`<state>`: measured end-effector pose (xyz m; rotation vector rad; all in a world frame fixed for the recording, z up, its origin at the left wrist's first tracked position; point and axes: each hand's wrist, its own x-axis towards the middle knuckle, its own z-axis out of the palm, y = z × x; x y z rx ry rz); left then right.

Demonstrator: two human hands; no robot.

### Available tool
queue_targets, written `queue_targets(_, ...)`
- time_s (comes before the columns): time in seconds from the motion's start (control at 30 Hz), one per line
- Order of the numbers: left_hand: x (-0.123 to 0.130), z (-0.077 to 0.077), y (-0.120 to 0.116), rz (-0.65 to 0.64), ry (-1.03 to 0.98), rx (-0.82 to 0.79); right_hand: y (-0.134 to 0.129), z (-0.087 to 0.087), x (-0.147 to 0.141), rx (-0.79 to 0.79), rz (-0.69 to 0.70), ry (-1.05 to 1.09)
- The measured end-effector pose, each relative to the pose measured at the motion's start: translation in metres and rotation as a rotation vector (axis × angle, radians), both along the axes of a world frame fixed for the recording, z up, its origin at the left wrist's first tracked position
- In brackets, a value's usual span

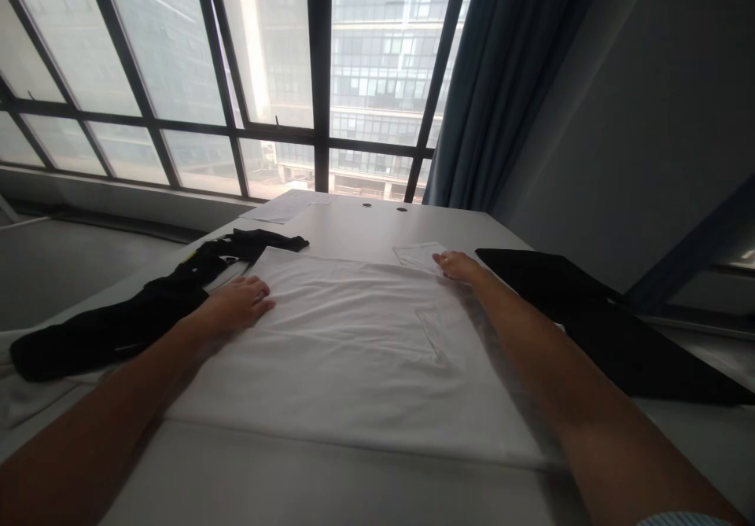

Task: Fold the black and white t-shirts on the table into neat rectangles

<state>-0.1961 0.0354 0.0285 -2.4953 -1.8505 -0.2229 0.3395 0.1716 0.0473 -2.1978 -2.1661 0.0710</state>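
A white garment [342, 353] lies spread on the white table in front of me, lightly wrinkled, with faint seam lines on its right half. At its left edge, my left hand [239, 303] rests on the fabric with bent fingers apart from the thumb. My right hand [454, 265] pinches the cloth near the far right corner. Beside that hand, a thin white flap with a stitched outline [420, 255] sticks out past the garment's far edge; I cannot tell which part it is.
Black clothing [118, 333] with small white and yellow marks lies along the left side. A flat black item [613, 337] is at the right. Papers [280, 207] lie on the far end of the table [348, 231], near two round holes. Windows and a blue curtain [501, 78] stand beyond.
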Motion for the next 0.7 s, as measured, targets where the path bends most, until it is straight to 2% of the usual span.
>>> queue_targets(0.17,-0.001,-0.009,0.0,0.008,0.037,0.01,0.035,-0.004,-0.003,0.011,-0.056,-0.011)
queue_targets(0.4,0.002,-0.013,-0.003,0.023,0.042,-0.015,0.054,-0.017,0.001,-0.024,-0.026,0.084)
queue_targets(0.53,0.004,-0.014,-0.004,0.029,0.027,-0.007,0.047,-0.012,-0.009,-0.027,-0.039,0.009)
queue_targets(0.63,0.004,-0.015,-0.005,0.031,0.018,-0.007,0.028,0.002,-0.02,-0.007,-0.024,-0.106)
queue_targets(0.7,0.003,-0.017,-0.004,0.031,0.021,-0.007,0.01,0.015,-0.023,0.084,-0.003,-0.156)
